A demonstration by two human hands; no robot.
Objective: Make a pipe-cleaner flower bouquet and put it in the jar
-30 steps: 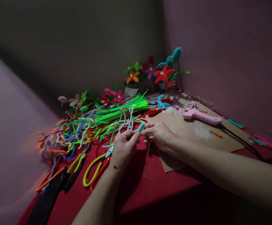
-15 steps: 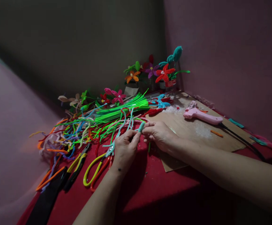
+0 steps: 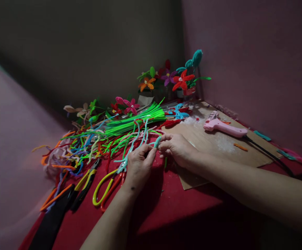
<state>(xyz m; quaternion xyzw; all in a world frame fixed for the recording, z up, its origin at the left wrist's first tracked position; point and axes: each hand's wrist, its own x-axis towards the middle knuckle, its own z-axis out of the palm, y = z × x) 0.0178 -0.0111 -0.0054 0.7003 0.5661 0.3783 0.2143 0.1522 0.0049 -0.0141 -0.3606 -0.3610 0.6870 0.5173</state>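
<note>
Between my two hands is a short teal pipe-cleaner piece, bent into a narrow petal-like shape. My left hand pinches its lower end between thumb and forefinger. From the right, my right hand grips the upper end with its fingertips, which partly hide it. Pale aqua pipe cleaners lie just beyond my left hand. Scissors with yellow and red handles rest beside my left wrist. A bundle of bright green pipe cleaners lies farther back.
A pink glue gun with a black cord lies on a cardboard sheet at the right. Pliers and a tangle of coloured pipe cleaners are at the left. Finished flowers stand at the back, on the red cloth.
Almost nothing differs. Both hands keep their hold on the teal piece, with only a very slight shift of the fingers and the view.
</note>
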